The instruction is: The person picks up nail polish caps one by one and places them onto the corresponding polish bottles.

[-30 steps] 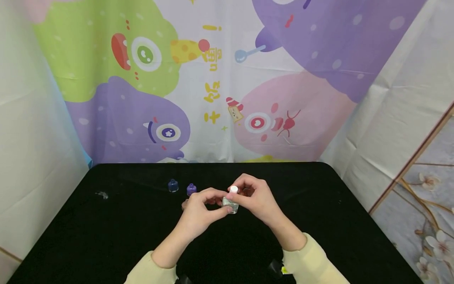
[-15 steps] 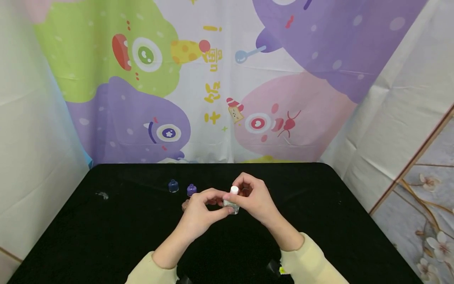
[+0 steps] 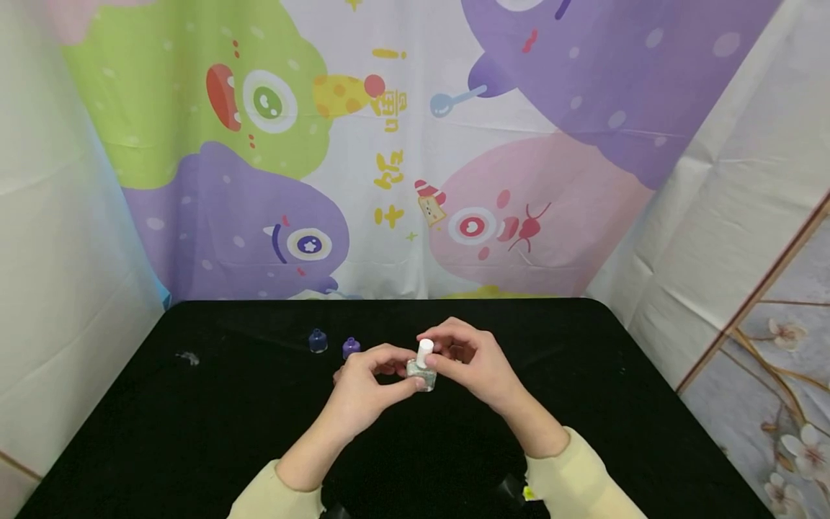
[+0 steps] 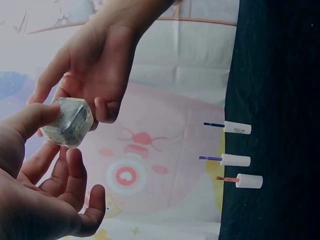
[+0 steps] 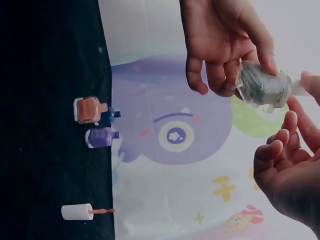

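Note:
Between both hands, above the black table, is a small clear nail polish bottle (image 3: 421,376) with silvery glitter inside. My left hand (image 3: 363,389) grips its glass body between thumb and fingers. The white cap (image 3: 424,352) sits at the bottle's neck, slightly tilted, and my right hand (image 3: 476,364) pinches it. In the right wrist view, the right thumb and fingers lie around the cap (image 5: 298,88), while the left thumb presses the glass. Whether the cap is fully seated cannot be told.
Capless bottles stand left of the hands: dark blue (image 3: 318,341), purple (image 3: 351,348) and orange-pink (image 5: 89,110). Upright white brush caps, with blue (image 4: 237,128), purple (image 4: 236,160) and orange (image 4: 249,181) bristles, stand on the table. A clear scrap (image 3: 188,357) lies far left.
My right fingers have shifted on the cap, and that wrist has moved slightly rightward. More of the white cap shows now. The left hand and bottle stay almost in place.

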Demonstrator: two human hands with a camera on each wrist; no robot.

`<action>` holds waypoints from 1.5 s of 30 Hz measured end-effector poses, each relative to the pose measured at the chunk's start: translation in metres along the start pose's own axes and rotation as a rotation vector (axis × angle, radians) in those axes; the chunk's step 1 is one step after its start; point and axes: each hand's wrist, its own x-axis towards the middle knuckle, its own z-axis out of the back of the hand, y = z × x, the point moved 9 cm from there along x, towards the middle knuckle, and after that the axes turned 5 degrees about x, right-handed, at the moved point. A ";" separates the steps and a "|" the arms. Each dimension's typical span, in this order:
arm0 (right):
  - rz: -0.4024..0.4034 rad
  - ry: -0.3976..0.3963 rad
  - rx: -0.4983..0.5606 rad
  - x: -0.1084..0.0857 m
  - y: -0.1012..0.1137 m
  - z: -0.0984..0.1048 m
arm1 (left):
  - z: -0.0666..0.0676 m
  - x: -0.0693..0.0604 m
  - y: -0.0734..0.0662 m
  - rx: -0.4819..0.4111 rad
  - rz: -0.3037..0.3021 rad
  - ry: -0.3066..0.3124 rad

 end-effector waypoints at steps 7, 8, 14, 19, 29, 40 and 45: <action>0.054 0.069 0.025 -0.003 0.003 -0.003 | -0.001 0.000 0.000 0.008 -0.014 0.016; 0.059 0.079 0.032 -0.003 0.004 -0.004 | -0.001 0.000 0.000 0.005 -0.014 0.019; 0.064 0.102 0.066 -0.003 0.004 -0.006 | -0.001 -0.001 0.000 -0.017 -0.001 0.035; 0.040 0.089 0.068 -0.003 0.003 -0.006 | -0.001 0.000 0.000 -0.025 -0.001 0.033; 0.030 0.059 0.016 -0.001 0.002 -0.005 | -0.001 0.000 -0.001 -0.021 -0.014 0.022; 0.004 0.023 -0.004 0.000 0.001 -0.004 | 0.000 0.000 -0.002 -0.027 -0.001 0.017; -0.032 0.019 0.002 0.001 -0.001 -0.005 | -0.001 0.000 -0.001 -0.037 0.006 0.022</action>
